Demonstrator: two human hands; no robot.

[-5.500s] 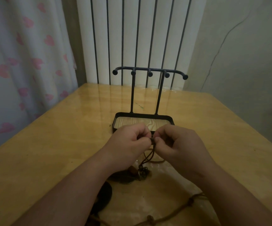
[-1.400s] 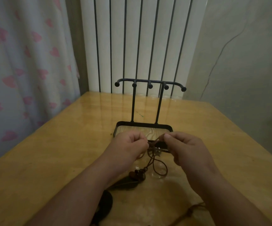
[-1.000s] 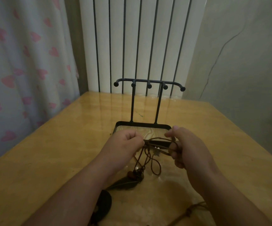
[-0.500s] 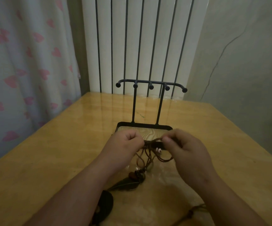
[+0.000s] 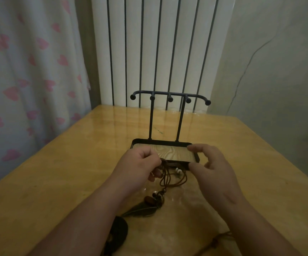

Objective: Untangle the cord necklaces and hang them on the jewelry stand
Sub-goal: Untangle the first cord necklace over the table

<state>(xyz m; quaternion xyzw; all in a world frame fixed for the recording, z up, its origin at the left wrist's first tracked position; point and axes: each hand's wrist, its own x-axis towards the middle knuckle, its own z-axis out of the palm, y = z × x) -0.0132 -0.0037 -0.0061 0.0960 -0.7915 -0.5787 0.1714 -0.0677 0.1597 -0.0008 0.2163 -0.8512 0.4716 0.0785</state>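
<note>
Both hands are low in front of the stand (image 5: 160, 92), and the cords (image 5: 175, 163) are strung between them, a short taut bundle running left to right just above the table (image 5: 57, 182). The left hand (image 5: 140, 169) has it clamped, fingers curled tight round that end. The right hand (image 5: 216, 172) sits at the other end, thumb (image 5: 193, 165) against the bundle's tip and forefinger (image 5: 195, 147) lifted clear above it. Whether anything behind the thumb is pinching, I can't tell. Slack loops hang below the bundle, and the pendant (image 5: 142, 210) lies on the table, nearer the body. The tangle looks closer to the left hand, so the right is likely the one to draw a strand out sideways. The stand's hooks are bare, beyond and above both hands.
</note>
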